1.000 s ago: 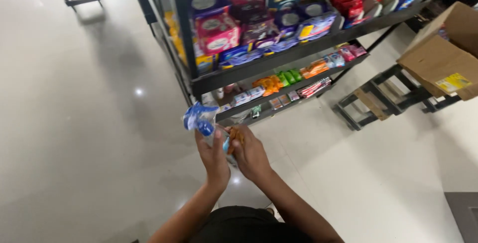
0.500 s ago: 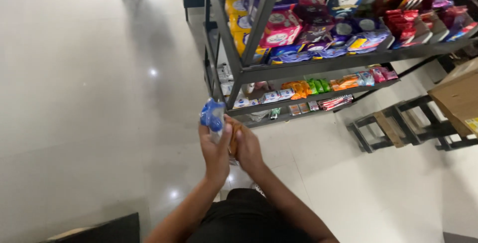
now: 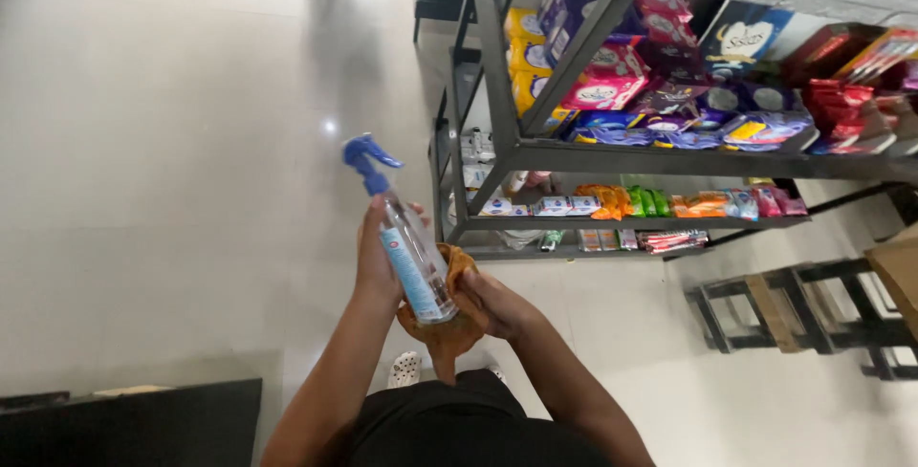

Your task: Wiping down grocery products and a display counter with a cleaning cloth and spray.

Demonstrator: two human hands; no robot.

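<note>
Seen from above, over a pale tiled floor (image 3: 172,142) beside a dark metal shelf rack (image 3: 497,132). Left hand (image 3: 380,257) wrapped around the middle of a clear spray bottle (image 3: 413,259), fingers closed on its barrel, thumb side toward the body. Bottle tilted, blue trigger head (image 3: 367,161) up and away from the wearer, clear base down and resting against an orange cloth (image 3: 449,319). Right hand (image 3: 497,303) closed on that cloth, bunched at the bottle's lower end, one tail of fabric hanging below both hands. Bottle thus held between the two hands, left hand above and to the left of it, right hand just to the right of its base, cloth touching the base and spilling under it. Both hands raised in mid-air, well apart from the rack's near left corner post. On the rack's upper shelf, purple, pink and yellow packets (image 3: 612,75); on the lower shelf, a row of small orange, green and white packets (image 3: 631,202) along the front edge. Dark low stools (image 3: 794,309) on the floor to the right.
</note>
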